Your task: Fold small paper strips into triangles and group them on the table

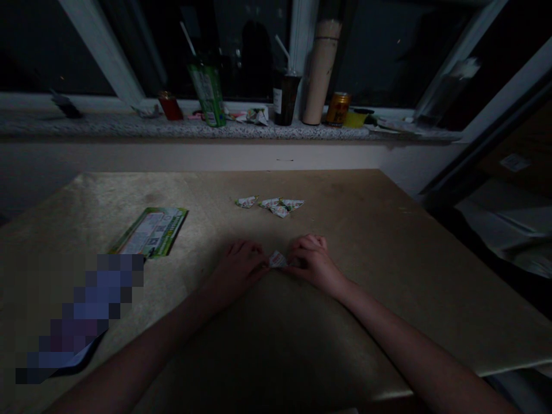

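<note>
A small white piece of printed paper (277, 260), folded to a peak with reddish marks, is pinched between my two hands at the middle of the table. The fingers of my left hand (242, 265) are curled at its left side. My right hand (311, 260) grips its right side, with thumb and fingers together. Just beyond my hands lie several small folded paper triangles (282, 206) touching each other, white with green and red print. One more folded triangle (247, 202) sits a little to their left.
A green printed packet or sheet (153, 231) lies on the table (366, 224) at the left, beside a blurred-out flat object (86, 313). On the windowsill (241, 131) behind stand a green cup (207, 95), a dark drink cup (285, 100), a tall tube (319, 75) and a gold can (337, 109).
</note>
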`<move>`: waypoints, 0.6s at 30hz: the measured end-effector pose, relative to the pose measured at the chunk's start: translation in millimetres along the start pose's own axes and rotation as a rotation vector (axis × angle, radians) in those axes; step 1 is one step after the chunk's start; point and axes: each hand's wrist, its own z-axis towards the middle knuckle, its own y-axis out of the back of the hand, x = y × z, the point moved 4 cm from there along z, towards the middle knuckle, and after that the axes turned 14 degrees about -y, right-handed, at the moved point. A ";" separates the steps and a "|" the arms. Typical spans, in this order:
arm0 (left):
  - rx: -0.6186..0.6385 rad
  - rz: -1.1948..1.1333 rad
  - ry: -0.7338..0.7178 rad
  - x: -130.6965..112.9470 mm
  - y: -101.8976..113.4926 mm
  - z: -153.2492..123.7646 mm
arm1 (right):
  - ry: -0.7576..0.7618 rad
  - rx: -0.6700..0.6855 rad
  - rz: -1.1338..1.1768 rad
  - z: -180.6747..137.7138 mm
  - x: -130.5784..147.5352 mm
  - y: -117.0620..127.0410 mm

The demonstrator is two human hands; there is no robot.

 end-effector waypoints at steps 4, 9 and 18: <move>-0.059 -0.018 0.080 3.9 -2.4 -2.8 | -0.041 0.005 0.015 3.8 -2.2 -3.6; -0.076 0.004 0.124 3.2 -2.0 -2.0 | -0.068 0.041 -0.023 7.8 0.0 -7.7; -0.069 -0.032 0.192 8.0 -5.5 2.9 | 0.007 0.033 -0.312 7.2 10.7 -19.5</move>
